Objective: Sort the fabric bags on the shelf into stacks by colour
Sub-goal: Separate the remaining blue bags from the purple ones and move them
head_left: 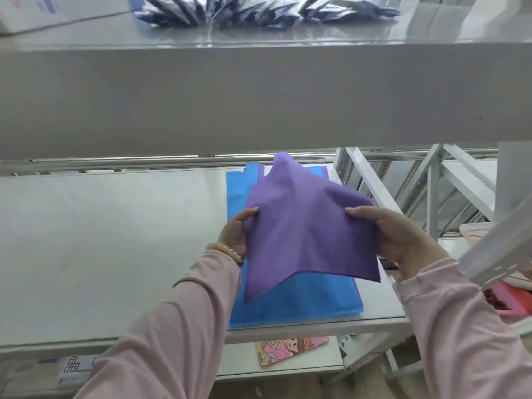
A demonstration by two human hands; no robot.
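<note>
A purple fabric bag [305, 226] hangs lifted above the right end of the metal shelf [115, 240]. My left hand [236, 234] grips its left edge and my right hand [400, 234] grips its right edge. Under it a blue fabric bag [302, 300] lies flat on the shelf, near the front edge. A thin strip of another purple bag [356, 286] shows under the blue one on its right side; the rest of that pile is hidden.
The upper shelf's thick front beam [259, 102] runs close overhead, with shiny dark packets [259, 10] on top. Slanted metal braces [431, 191] stand to the right. A cartoon-printed pink item [288, 349] lies on the lower shelf; pink things [509, 298] sit at the far right.
</note>
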